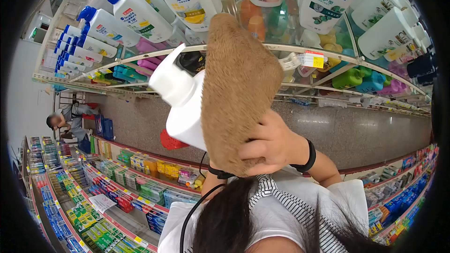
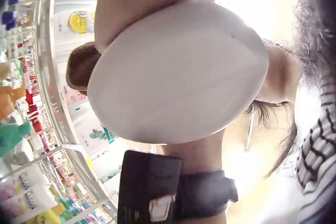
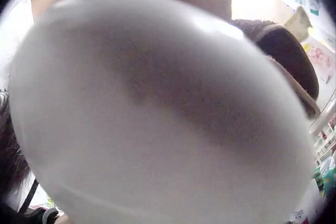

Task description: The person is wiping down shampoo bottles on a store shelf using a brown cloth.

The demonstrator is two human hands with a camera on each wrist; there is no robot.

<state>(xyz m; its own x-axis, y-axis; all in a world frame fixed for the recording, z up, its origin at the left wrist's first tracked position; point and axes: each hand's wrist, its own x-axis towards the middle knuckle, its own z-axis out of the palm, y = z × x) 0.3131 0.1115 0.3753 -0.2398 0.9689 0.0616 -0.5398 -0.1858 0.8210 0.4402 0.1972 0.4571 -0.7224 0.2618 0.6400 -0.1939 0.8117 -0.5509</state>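
Observation:
A white pump bottle [image 1: 185,117] is held tilted in front of the body, its nozzle toward the upper left in the head view. Over its side lies a plush brown cloth [image 1: 241,79], which my right hand [image 1: 267,145] grips by its lower part with bent fingers. My left hand [image 2: 152,3] holds the bottle from beneath. Its fingers are hidden behind the bottle and cloth in the head view. Both wrist views are largely filled by the bottle's smooth oval base [image 2: 178,71]. The cloth's folded edge [image 3: 291,61] shows beside it in the right wrist view.
A glass shelf with shampoo bottles [image 1: 190,0] stands close ahead, its metal rail [image 1: 323,51] carrying a price tag. Smaller colourful bottles [image 1: 347,78] sit below. Behind me run shelves of boxed goods [image 1: 98,234]. A person [image 1: 70,119] is at the far left of the aisle.

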